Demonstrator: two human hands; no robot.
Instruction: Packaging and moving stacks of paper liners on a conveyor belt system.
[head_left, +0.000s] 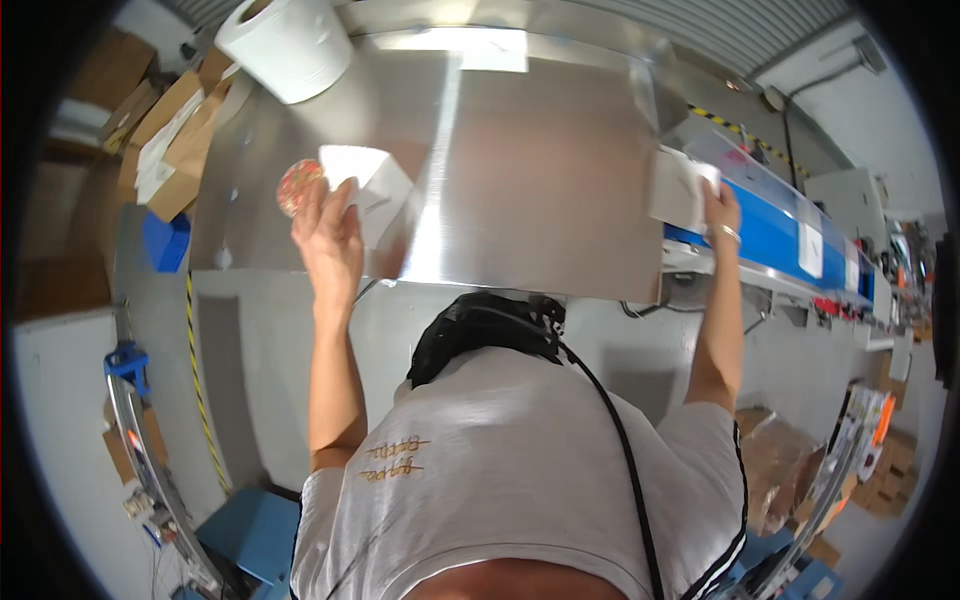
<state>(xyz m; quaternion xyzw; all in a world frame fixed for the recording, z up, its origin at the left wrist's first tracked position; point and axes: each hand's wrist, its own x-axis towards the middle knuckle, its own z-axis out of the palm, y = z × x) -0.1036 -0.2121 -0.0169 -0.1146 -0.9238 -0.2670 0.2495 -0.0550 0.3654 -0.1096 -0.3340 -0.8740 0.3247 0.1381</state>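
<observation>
Left grip [328,228]; right grip [722,212] — both outstretched

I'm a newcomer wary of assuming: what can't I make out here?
Head view: part of the round red-speckled disc, behind the left hand.
Head view: inside of the white angular carton, hidden by its walls.
Head view: fingertips of the right hand at the white rectangular box, blurred.
Head view: part of the white cylindrical roll, cut by the upper edge.
</observation>
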